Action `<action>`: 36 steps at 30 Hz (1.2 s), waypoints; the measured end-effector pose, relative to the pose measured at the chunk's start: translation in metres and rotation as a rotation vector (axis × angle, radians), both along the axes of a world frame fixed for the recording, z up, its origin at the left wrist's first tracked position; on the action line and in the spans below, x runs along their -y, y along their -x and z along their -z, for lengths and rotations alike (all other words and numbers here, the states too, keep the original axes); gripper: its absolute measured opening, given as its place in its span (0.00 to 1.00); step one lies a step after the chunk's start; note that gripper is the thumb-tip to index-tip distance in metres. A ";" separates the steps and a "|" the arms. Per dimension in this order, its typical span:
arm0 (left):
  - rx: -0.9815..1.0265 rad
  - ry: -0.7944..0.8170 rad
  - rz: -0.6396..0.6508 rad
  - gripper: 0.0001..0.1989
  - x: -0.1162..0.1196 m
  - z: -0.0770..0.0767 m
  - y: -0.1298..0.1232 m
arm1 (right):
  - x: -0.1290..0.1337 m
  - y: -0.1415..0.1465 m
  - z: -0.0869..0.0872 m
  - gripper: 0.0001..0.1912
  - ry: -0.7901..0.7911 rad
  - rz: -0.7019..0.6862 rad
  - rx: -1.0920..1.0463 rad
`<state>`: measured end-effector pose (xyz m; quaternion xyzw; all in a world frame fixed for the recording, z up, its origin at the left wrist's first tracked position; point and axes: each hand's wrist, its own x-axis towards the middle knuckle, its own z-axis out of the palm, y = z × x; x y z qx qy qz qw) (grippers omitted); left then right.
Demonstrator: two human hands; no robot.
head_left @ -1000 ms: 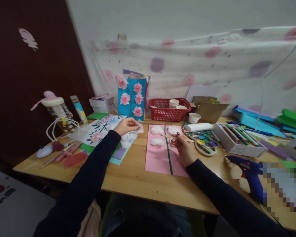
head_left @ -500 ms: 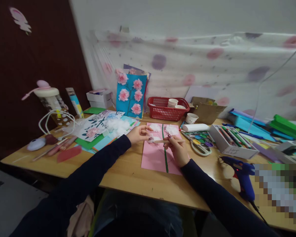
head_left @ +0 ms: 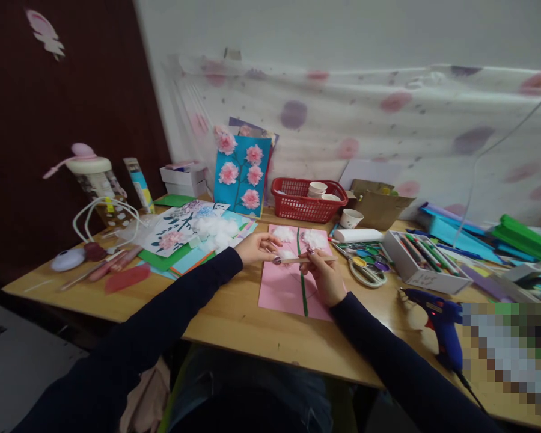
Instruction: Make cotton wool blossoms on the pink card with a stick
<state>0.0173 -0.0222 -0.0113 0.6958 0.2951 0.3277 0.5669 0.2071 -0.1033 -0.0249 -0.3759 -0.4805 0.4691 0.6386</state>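
Note:
A pink sheet (head_left: 279, 291) with a green stem strip (head_left: 303, 294) lies on the table, white cotton tufts (head_left: 314, 239) near its top. Over the sheet, my right hand (head_left: 322, 273) is closed on a thin wooden stick (head_left: 293, 260) that points left. My left hand (head_left: 258, 248) is at the sheet's left edge, fingers curled close to the stick's left end. A white tuft (head_left: 288, 255) shows just behind the stick; whether my left fingers pinch any of it is too small to tell.
Left of the sheet lie a cotton pile (head_left: 214, 230) and papers. Behind stand a blue flower card (head_left: 238, 192) and a red basket (head_left: 306, 207). To the right are scissors (head_left: 367, 273), a pencil box (head_left: 433, 278) and a blue glue gun (head_left: 446, 328) with its cord.
The view has shifted slightly. My left fingers have moved a little relative to the stick's left end, and my right hand still holds the stick.

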 end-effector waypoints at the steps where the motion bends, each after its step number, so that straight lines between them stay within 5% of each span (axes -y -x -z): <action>1: -0.005 -0.017 -0.004 0.21 0.000 0.000 0.000 | 0.000 0.000 0.000 0.11 0.001 0.001 -0.002; 21: 0.086 0.184 0.160 0.20 -0.001 0.007 0.001 | -0.004 -0.004 0.007 0.11 0.005 0.039 -0.016; 36: 0.006 0.106 0.138 0.23 -0.001 0.006 0.003 | -0.012 -0.010 0.007 0.10 0.045 0.197 -0.145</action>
